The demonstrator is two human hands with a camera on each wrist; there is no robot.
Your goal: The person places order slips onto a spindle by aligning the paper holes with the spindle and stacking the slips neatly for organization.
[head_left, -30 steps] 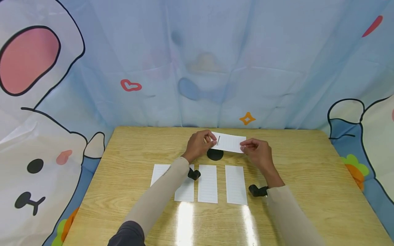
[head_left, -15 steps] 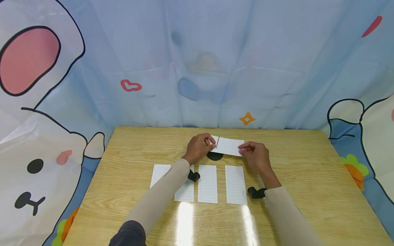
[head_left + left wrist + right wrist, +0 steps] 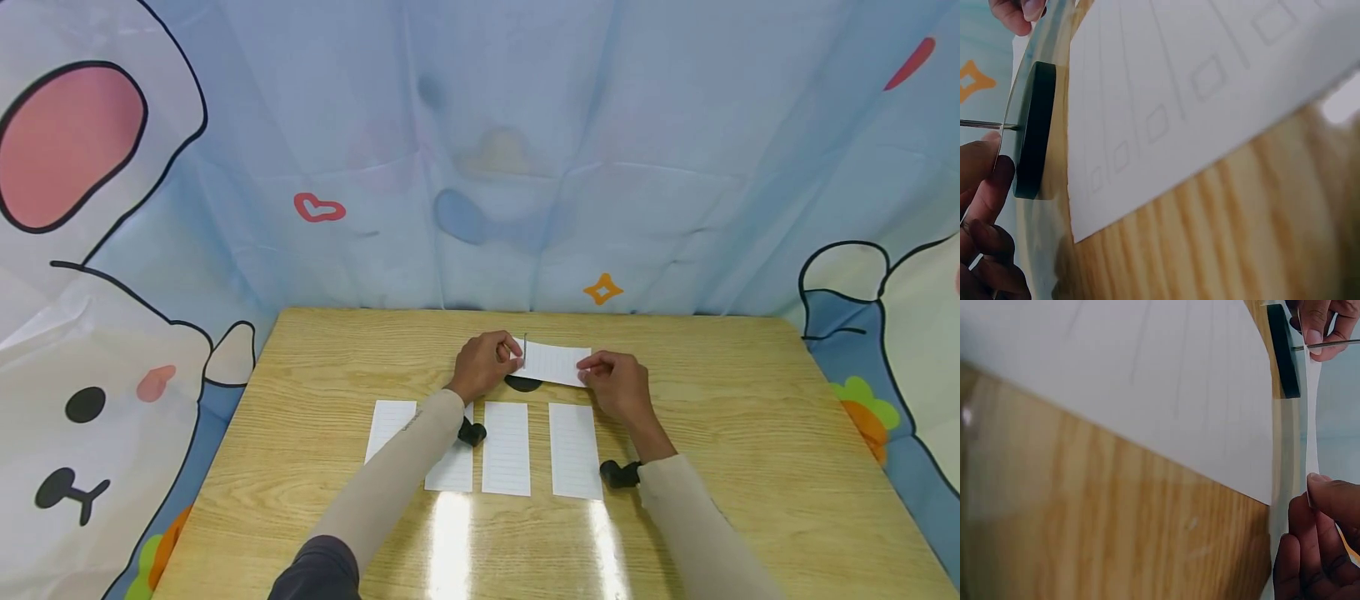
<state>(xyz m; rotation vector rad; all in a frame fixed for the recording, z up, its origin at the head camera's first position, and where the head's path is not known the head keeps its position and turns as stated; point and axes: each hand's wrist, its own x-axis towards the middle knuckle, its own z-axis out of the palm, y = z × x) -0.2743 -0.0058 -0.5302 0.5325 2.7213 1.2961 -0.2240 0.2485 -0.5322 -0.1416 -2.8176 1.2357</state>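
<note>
Both hands hold one lined white paper slip (image 3: 555, 362) above a bill spike with a black round base (image 3: 522, 384). The thin metal rod (image 3: 975, 124) of the spike passes through the slip near its left end. My left hand (image 3: 483, 365) pinches that end between thumb and fingers, close beside the rod. At the opposite end, my right hand (image 3: 618, 383) pinches the slip's edge. In the right wrist view the slip (image 3: 1313, 419) looks stretched between the two hands, a little above the base (image 3: 1284, 353), and apart from it.
Several lined paper slips lie in a row nearer the person, such as a middle one (image 3: 506, 450) and a right one (image 3: 576, 454). The left forearm partly covers others (image 3: 390, 421). A printed curtain (image 3: 480, 167) hangs behind the wooden table (image 3: 750, 400).
Both hands have come down and slightly toward the person with the slip. It now sits lower on the rod and covers more of the black base.
</note>
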